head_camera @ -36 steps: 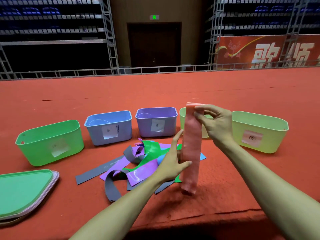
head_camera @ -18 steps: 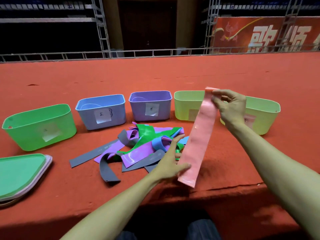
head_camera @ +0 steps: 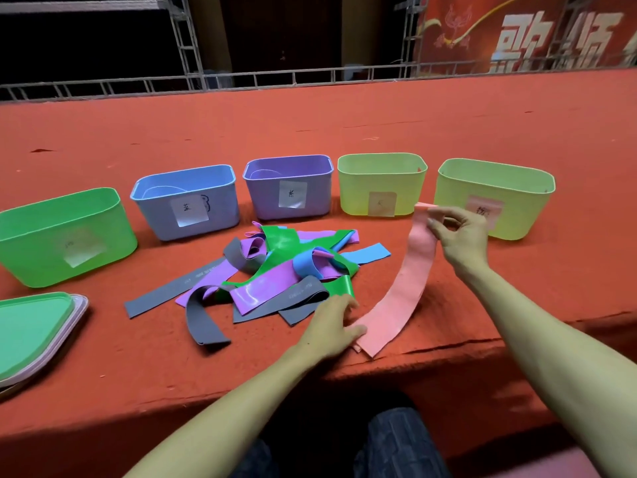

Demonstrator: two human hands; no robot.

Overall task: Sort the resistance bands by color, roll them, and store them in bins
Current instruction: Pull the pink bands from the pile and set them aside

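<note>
**Pink band held at both ends**

The pink band runs diagonally across the centre-right of the frame. The right hand pinches its upper end between thumb and curled fingertips, in front of the far-right yellow-green bin. The left hand grips the lower end, thumb across it, near the table edge; its fingers are blurred. The band's lower part lies on the red cloth. A pile of bands in grey, purple, green and blue lies just left of it. Green bin, blue bin, purple bin and a second yellow-green bin stand in a row behind. Stacked lids sit at lower left.
</note>
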